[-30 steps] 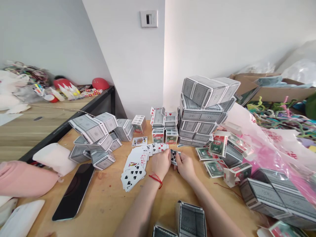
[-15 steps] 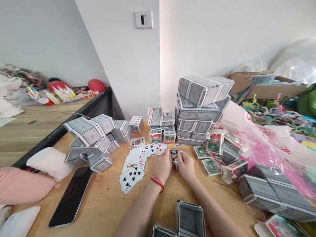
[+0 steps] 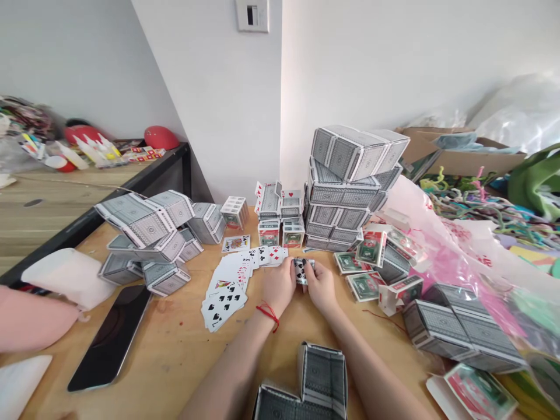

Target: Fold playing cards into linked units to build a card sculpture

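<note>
My left hand (image 3: 277,286) and my right hand (image 3: 321,286) are closed together on a small stack of playing cards (image 3: 301,270) held just above the wooden table (image 3: 184,350). A spade card faces up on top of the stack. A red string circles my left wrist. To the left of my hands a fan of face-up cards (image 3: 231,280) lies spread on the table, with spades at its near end and red cards at its far end.
A tall pile of grey card cartons (image 3: 350,186) stands behind my hands, a lower pile (image 3: 149,233) at left. Loose card packs (image 3: 380,268) and more cartons (image 3: 455,332) lie at right. A dark phone (image 3: 109,338) lies at left. Cartons (image 3: 315,379) sit between my forearms.
My hands have kept hold of the card stack and squared it between them. The camera has shifted slightly, so everything sits a little lower-left in view.
</note>
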`<state>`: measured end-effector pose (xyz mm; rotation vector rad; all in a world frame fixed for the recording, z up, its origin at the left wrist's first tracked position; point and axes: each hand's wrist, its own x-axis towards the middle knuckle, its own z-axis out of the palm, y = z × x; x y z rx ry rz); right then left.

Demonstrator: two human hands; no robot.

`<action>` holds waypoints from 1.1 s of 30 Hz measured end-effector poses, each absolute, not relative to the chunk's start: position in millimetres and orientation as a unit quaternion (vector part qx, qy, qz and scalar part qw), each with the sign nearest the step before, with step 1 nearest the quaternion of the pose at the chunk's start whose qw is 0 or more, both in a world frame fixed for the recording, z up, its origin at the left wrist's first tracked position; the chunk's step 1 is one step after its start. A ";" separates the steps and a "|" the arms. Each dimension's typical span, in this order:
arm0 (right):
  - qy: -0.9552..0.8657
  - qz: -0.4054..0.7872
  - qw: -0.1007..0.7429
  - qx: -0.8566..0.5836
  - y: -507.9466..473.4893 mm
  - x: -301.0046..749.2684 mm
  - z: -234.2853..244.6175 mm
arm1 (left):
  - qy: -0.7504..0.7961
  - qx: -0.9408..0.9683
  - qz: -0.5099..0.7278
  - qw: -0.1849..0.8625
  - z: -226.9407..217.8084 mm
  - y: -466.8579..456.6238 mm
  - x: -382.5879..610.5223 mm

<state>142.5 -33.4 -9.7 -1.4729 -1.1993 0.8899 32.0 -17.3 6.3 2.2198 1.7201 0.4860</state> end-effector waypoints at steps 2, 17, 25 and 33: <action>-0.488 0.377 0.504 -0.605 -33.5 143.6 -10.5 | 0.591 0.766 0.192 0.164 4.3 -18.0 30.8; -0.455 0.393 0.524 -0.603 -49.4 145.3 -11.2 | 0.547 0.695 0.338 0.322 2.4 -26.2 28.8; -0.366 0.458 0.570 -0.575 -49.1 147.6 -5.2 | 0.411 0.463 0.407 0.672 13.6 -21.4 25.0; -0.400 0.460 0.558 -0.563 -49.8 147.3 -8.1 | 0.400 0.544 0.357 0.646 9.6 -26.8 19.7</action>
